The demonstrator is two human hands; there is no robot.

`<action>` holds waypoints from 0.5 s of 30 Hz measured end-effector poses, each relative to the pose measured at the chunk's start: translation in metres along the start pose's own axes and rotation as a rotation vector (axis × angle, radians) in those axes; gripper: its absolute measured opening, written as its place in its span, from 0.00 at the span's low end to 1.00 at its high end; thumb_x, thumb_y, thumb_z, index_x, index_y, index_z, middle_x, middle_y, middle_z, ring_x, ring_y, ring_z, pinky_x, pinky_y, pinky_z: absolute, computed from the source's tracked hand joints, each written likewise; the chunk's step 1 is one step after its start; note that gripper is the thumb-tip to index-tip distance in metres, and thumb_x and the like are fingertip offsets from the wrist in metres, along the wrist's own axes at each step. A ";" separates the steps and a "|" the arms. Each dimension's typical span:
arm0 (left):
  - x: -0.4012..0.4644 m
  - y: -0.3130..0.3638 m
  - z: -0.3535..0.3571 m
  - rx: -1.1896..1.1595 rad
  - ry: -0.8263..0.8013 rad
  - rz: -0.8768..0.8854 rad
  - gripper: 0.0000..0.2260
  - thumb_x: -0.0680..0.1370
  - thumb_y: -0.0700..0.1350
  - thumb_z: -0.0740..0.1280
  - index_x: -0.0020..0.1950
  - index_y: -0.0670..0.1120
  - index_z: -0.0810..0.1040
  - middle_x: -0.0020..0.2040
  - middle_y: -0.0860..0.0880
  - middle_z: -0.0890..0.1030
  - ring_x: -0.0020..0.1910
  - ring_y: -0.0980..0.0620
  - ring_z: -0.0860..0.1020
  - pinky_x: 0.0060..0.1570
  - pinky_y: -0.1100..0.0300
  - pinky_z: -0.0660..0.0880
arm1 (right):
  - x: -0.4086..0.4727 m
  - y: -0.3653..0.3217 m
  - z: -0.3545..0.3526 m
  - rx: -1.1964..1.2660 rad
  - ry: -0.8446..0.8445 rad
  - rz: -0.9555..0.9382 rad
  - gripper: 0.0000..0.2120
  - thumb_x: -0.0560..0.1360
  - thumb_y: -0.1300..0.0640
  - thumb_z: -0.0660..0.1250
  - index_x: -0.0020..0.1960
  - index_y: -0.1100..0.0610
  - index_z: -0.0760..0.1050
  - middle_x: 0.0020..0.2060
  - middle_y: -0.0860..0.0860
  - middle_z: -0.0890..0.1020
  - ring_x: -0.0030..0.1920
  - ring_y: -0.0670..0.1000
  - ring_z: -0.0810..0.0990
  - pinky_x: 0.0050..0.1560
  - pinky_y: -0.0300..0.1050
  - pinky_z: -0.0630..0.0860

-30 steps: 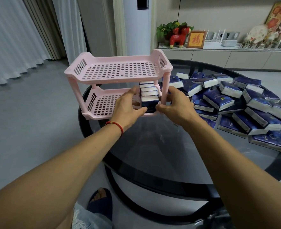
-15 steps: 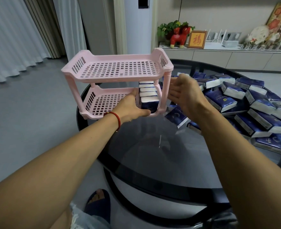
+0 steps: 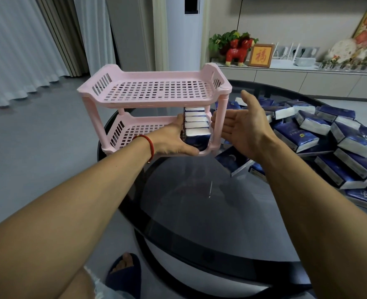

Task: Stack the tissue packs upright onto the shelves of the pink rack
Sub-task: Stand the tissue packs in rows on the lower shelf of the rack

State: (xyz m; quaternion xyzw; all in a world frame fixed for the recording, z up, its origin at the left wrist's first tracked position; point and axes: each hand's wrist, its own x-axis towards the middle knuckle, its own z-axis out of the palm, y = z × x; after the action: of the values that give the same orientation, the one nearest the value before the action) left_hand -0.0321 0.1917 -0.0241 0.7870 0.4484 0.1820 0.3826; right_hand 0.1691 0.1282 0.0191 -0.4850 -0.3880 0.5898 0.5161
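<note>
**Right hand pulling back from the rack**

The right hand (image 3: pixel 241 128) is drawing away, fingers spread, holding nothing. The pink rack (image 3: pixel 154 93) is standing on the glass table (image 3: pixel 200 212); the left hand (image 3: pixel 174 141) is pressing the upright tissue packs (image 3: pixel 196 131) on its lower shelf; loose packs (image 3: pixel 320 137) are lying rightward.

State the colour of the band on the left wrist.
Red wristband, clearest in the head view.

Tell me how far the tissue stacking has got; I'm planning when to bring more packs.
Done: one row of upright packs fills the right end of the pink rack's lower shelf. In hand: the left hand steadies that row; the right hand is open and empty. Left: the top shelf and the loose pile.
</note>
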 end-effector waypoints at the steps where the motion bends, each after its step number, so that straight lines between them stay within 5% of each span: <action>1: 0.001 -0.001 -0.001 0.008 -0.009 -0.002 0.47 0.71 0.41 0.80 0.81 0.49 0.54 0.68 0.53 0.75 0.64 0.58 0.76 0.59 0.72 0.73 | 0.001 0.001 0.001 0.027 -0.010 0.005 0.39 0.83 0.35 0.47 0.70 0.70 0.71 0.55 0.60 0.84 0.57 0.56 0.83 0.59 0.50 0.78; 3: 0.003 -0.003 -0.002 0.013 -0.040 0.005 0.50 0.72 0.42 0.79 0.83 0.50 0.48 0.70 0.54 0.72 0.62 0.63 0.74 0.55 0.79 0.70 | 0.004 0.002 0.005 0.047 -0.054 0.035 0.39 0.82 0.33 0.46 0.63 0.67 0.75 0.45 0.55 0.86 0.48 0.51 0.86 0.48 0.47 0.78; 6: 0.005 -0.002 -0.002 0.023 -0.058 0.015 0.52 0.71 0.43 0.80 0.83 0.49 0.46 0.72 0.53 0.68 0.63 0.63 0.72 0.54 0.82 0.68 | 0.009 0.002 0.006 0.030 -0.118 0.066 0.39 0.81 0.30 0.45 0.55 0.63 0.76 0.42 0.53 0.88 0.46 0.52 0.88 0.47 0.49 0.79; 10: 0.007 -0.006 -0.002 0.039 -0.034 0.012 0.53 0.65 0.51 0.81 0.82 0.50 0.52 0.75 0.51 0.67 0.72 0.53 0.69 0.73 0.59 0.68 | 0.009 0.005 0.003 0.048 -0.139 0.052 0.37 0.82 0.32 0.45 0.53 0.63 0.76 0.39 0.53 0.88 0.41 0.49 0.88 0.43 0.46 0.79; 15: 0.002 -0.006 -0.004 0.014 0.011 -0.020 0.49 0.68 0.47 0.83 0.81 0.51 0.56 0.74 0.51 0.69 0.70 0.52 0.72 0.70 0.61 0.69 | 0.001 -0.003 -0.001 0.008 0.062 -0.067 0.25 0.84 0.44 0.56 0.63 0.65 0.77 0.55 0.58 0.85 0.56 0.55 0.85 0.58 0.49 0.80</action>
State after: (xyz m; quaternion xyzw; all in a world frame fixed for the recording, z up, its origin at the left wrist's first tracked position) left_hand -0.0366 0.1966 -0.0259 0.7842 0.4596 0.1794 0.3763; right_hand 0.1710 0.1294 0.0216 -0.4877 -0.3857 0.5583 0.5493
